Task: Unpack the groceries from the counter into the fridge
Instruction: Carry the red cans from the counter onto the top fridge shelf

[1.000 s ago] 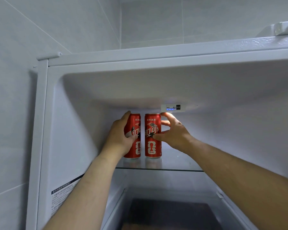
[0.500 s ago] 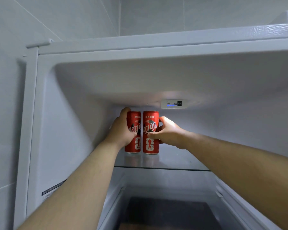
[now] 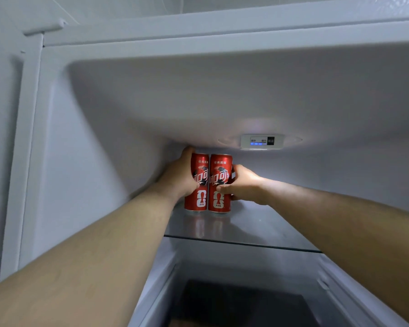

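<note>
Reaching far into fridge: left hand (image 3: 178,178) grips left tall red drink can (image 3: 198,185), right hand (image 3: 242,185) grips right one (image 3: 220,185); two cans upright, side by side on glass shelf (image 3: 257,230)

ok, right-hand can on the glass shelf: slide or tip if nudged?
Tall and slim, so the right can probably tips if pushed high. The glass shelf looks smooth: pushed low it likely slides. Right hand wraps it, no visible denting: probably stiff.

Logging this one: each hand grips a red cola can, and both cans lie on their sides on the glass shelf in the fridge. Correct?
Not quite. The head view shows the left cola can and the right cola can standing upright, side by side, on the glass shelf. The rest holds: the left hand grips one, the right hand the other.
</note>
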